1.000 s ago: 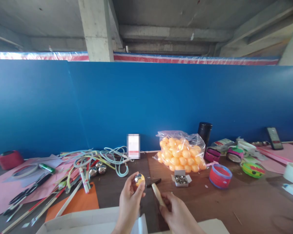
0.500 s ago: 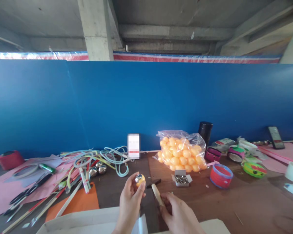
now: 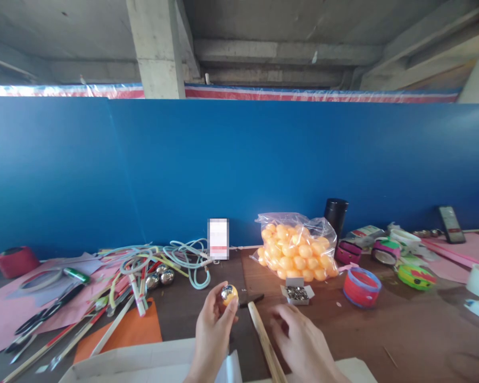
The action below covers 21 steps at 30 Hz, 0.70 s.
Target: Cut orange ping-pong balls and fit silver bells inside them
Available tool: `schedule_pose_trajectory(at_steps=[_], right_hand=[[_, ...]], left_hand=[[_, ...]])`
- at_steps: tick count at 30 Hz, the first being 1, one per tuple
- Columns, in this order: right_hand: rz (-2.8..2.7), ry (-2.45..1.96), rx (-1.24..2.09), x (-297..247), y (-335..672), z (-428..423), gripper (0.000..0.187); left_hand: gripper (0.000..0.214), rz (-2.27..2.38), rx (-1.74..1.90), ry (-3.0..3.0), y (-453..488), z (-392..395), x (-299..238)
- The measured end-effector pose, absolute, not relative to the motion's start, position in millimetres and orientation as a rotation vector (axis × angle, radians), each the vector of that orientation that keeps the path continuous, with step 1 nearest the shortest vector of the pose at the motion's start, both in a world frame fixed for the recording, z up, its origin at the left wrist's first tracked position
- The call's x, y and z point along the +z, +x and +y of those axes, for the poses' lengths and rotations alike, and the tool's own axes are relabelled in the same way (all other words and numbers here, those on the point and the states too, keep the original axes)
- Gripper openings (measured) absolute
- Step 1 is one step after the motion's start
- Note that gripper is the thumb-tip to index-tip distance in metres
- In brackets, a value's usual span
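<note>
Pinching the shiny-and-orange ball (image 3: 229, 294) lower ctr, your L grip (image 3: 213, 325) could lose it if it slips on the curve. R grip (image 3: 303, 340), loosely parted beside the wooden stick (image 3: 265, 340), might bump the small box (image 3: 297, 302) lower R of ctr, spilling metal bits (image 3: 297, 293).

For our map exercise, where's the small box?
In the head view, the small box stands right of centre, between the bag of orange balls and the right hand.

Bag (image 3: 325, 230) and box (image 3: 298, 302) on brown table (image 3: 423, 332)
</note>
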State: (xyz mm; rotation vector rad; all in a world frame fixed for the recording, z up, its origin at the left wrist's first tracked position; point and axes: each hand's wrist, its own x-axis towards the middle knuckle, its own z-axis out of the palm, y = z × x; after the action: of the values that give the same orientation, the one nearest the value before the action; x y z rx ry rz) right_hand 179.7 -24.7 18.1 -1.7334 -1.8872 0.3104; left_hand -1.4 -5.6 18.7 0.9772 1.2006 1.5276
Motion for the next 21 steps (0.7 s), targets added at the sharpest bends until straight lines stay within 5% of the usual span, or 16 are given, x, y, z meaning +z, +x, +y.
schedule_pose_trajectory(at_steps=[21], right_hand=[[-1.689, -2.054, 0.201, 11, 235, 16, 0.018]], left_hand=[[0.06, 1.192, 1.519, 0.997, 1, -6, 17]])
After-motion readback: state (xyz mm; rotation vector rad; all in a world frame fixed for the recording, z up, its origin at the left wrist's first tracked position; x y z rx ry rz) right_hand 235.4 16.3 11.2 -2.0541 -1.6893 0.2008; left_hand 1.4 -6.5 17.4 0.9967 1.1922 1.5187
